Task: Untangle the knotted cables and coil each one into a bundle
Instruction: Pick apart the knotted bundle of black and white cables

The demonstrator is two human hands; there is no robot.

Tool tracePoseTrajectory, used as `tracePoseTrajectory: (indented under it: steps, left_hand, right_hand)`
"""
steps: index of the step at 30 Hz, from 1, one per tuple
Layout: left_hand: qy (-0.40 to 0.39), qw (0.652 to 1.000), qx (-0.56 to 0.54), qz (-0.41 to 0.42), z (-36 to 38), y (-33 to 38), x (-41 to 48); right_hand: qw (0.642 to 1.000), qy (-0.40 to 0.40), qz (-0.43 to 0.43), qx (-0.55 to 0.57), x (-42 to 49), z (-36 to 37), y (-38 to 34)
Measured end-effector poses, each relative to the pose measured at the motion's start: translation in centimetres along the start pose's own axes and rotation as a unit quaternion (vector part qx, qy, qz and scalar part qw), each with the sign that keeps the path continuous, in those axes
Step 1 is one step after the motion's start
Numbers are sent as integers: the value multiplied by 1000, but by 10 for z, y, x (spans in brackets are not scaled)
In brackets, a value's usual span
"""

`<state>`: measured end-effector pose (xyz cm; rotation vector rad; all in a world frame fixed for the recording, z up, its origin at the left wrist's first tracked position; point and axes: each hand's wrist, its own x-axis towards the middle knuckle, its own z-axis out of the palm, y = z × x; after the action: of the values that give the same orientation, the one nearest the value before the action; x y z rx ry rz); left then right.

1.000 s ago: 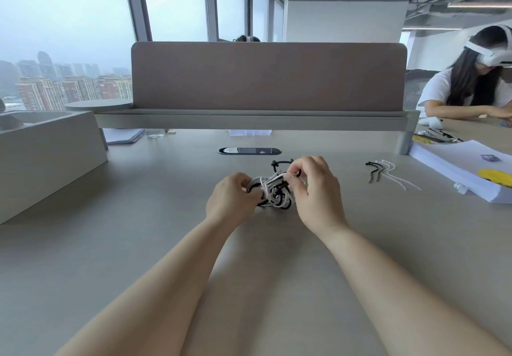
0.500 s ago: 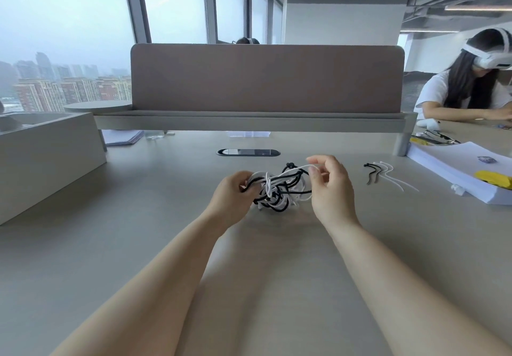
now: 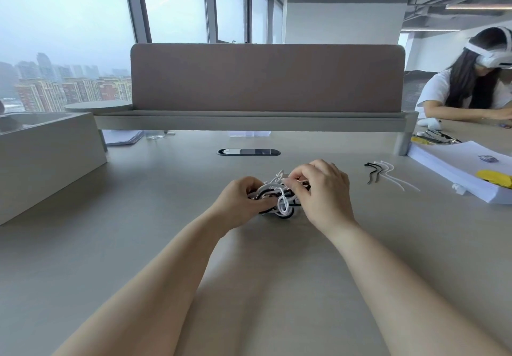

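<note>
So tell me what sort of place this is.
Probably an open-plan office high up in a building: a long shared desk with a divider screen, tall windows over city towers, and another person at the next seat.

No writing seems legible, even on the paper stack [image 3: 448,162].
</note>
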<state>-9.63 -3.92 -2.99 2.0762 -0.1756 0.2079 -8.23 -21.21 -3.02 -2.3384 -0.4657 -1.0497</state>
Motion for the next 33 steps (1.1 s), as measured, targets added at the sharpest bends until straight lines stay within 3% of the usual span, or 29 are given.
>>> tracePoseTrajectory:
  steps: [7,13,20,23,25,29,33]
  left_hand:
    - [72,994,-75,-12,0,-3,2]
    - [5,993,-110,-49,-1,2,-1]
    - [20,996,-17,-89,5,2,2]
    - [61,987,141,-45,8,-2,5]
    - [75,970,230,-21,9,-1,3]
    - [112,963,246,15,8,1,-1]
    - [148,963,221,-47,-5,-11,4]
  right_hand:
    - [983,-95,85,133,1,-2,2]
    - [954,-111,147,238,-2,1,0]
    - [961,-110,145,206,-5,6,-2]
    - [955,-66,157,242,-3,4,-7]
    - [940,-32,188,282,-2,2,-8]
    - [892,11,244,381,1,2,-12]
    - [810,89,325,480,12,-15,-3]
